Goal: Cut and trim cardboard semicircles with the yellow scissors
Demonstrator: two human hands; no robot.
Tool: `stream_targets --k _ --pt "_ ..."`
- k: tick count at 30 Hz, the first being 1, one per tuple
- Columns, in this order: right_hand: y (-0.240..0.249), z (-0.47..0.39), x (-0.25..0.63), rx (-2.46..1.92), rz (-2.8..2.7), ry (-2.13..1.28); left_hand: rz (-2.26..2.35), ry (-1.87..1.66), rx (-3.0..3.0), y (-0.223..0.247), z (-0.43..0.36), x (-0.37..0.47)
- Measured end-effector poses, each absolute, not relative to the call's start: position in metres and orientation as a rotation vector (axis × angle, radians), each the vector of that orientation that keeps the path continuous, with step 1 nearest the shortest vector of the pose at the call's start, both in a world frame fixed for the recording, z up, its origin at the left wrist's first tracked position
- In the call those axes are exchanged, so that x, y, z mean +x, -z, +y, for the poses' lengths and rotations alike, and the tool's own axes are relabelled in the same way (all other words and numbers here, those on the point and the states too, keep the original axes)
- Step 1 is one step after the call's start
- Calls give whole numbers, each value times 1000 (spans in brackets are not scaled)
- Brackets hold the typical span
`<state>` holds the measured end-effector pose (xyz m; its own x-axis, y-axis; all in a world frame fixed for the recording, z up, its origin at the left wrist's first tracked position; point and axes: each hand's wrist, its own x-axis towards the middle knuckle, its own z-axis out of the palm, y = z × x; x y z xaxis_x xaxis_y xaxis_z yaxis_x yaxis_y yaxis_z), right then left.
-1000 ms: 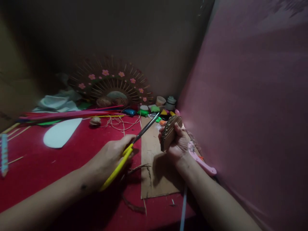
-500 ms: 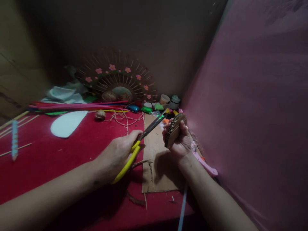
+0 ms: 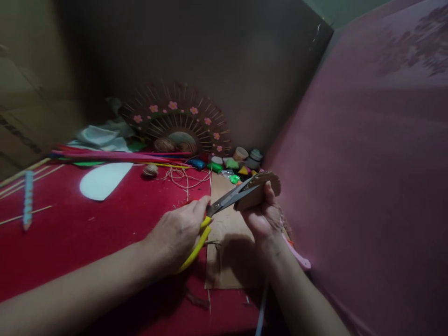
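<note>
My left hand (image 3: 178,228) is closed round the yellow handles of the scissors (image 3: 224,200). Their blades point right and lie slightly apart at the upper edge of a rounded cardboard piece (image 3: 254,198). That piece is gripped in my right hand (image 3: 264,217), whose thumb presses on its near face; the other fingers are mostly hidden behind it. Beneath both hands, a flat cardboard sheet (image 3: 227,275) lies on the red table surface (image 3: 115,247).
Behind are a fan-shaped decoration (image 3: 178,121), pink strips (image 3: 122,154), small coloured packets (image 3: 215,166) and a twine ball (image 3: 150,170). A white teardrop shape (image 3: 105,181) and a pencil (image 3: 28,200) lie left. A pink tool (image 3: 297,254) lies beside my right forearm.
The scissor blades have moved right onto the cardboard piece's edge. My right hand has turned the piece so that more of its flat face shows. The camera view has shifted slightly.
</note>
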<state>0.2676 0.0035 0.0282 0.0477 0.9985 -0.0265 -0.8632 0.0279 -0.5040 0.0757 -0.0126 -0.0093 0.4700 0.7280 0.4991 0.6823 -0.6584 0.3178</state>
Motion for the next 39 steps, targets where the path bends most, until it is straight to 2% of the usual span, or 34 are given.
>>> stream_targets --k 9,17,27,39 --pt "-35 -10 253 -447 -378 -1367 1350 -831 2720 11 -15 78" --pt "-37 -13 247 -510 -375 -1265 1288 -611 2828 -3 -23 75" --pt "-32 -10 245 -498 -349 -1220 1427 -380 2955 -12 -25 75" --pt "-25 -6 248 -538 -343 -1191 1455 -430 2930 -13 -25 74"
